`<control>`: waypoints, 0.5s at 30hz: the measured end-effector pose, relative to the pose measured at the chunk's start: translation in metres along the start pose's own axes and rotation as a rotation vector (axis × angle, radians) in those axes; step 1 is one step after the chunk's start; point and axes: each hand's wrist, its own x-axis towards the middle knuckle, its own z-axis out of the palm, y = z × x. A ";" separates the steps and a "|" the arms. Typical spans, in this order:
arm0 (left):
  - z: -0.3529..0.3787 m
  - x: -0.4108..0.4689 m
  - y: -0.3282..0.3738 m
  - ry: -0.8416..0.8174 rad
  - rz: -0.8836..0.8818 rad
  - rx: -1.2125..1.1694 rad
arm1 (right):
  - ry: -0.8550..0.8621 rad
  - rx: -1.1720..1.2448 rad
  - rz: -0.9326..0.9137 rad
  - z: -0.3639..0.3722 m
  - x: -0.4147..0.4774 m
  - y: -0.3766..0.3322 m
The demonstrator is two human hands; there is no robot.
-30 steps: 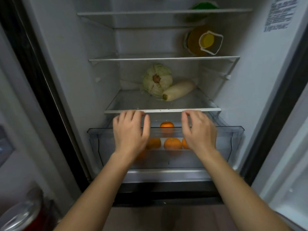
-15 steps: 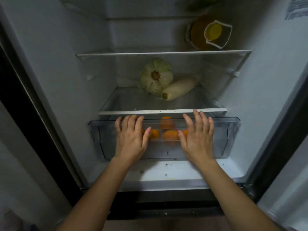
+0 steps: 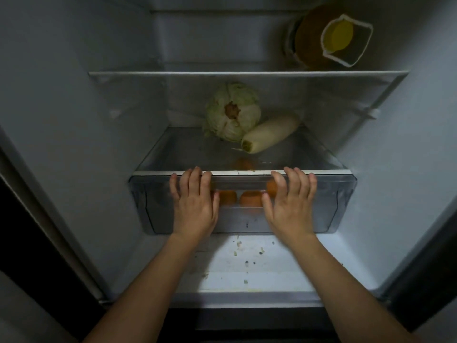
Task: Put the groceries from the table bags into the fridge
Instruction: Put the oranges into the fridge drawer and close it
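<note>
The open fridge fills the view. Its clear crisper drawer [image 3: 331,206] sits pushed in under the lowest glass shelf [image 3: 188,154]. Several oranges [image 3: 251,198] show through the drawer front. My left hand [image 3: 195,206] and my right hand [image 3: 289,206] lie flat against the drawer front, fingers spread, fingertips at its top edge, holding nothing. On the shelf above lie a pale green cabbage [image 3: 232,111] and a white radish [image 3: 269,133], touching each other.
A bottle of yellow oil [image 3: 329,38] with a white handle lies on the upper shelf at the right. The fridge floor [image 3: 247,268] in front of the drawer bears small crumbs. The fridge walls close in on both sides.
The drawer has slid back into the fridge under my two flat hands, and the oranges moved back with it. My head has come closer to the fridge.
</note>
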 end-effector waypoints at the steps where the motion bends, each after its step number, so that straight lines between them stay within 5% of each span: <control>1: 0.001 0.000 0.000 0.004 -0.002 -0.004 | 0.001 -0.001 -0.002 0.001 0.000 0.000; 15: -0.040 -0.011 0.007 -0.104 -0.001 -0.007 | -0.191 0.073 0.027 -0.033 -0.005 -0.003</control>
